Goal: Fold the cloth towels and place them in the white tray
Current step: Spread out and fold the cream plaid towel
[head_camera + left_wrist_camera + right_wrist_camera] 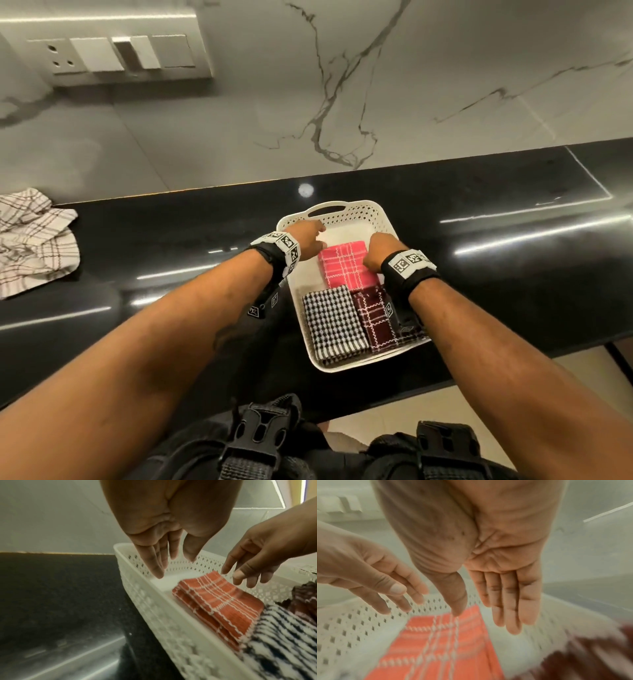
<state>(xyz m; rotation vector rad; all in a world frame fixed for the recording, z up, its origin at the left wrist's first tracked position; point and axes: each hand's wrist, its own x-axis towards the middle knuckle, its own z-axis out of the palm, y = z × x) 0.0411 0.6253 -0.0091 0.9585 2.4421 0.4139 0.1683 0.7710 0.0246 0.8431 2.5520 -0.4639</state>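
Observation:
A white perforated tray [346, 213] stands on the black counter. A folded pink plaid towel [344, 265] lies flat in its far half; a black-and-white houndstooth towel [330, 325] and a maroon plaid towel [375, 318] fill the near half. My left hand [308, 236] hovers over the tray's far left with straight fingers [158, 566] and holds nothing. Over the pink towel [440, 646], my right hand [380, 251] also hovers with straight fingers [506, 608], apart from the cloth. The pink towel [219, 605] lies free in the left wrist view.
An unfolded white towel with brown checks [32, 240] lies crumpled at the counter's far left. A marble wall with a switch plate [113, 54] rises behind. The counter's front edge [513, 363] runs close to the tray's near side.

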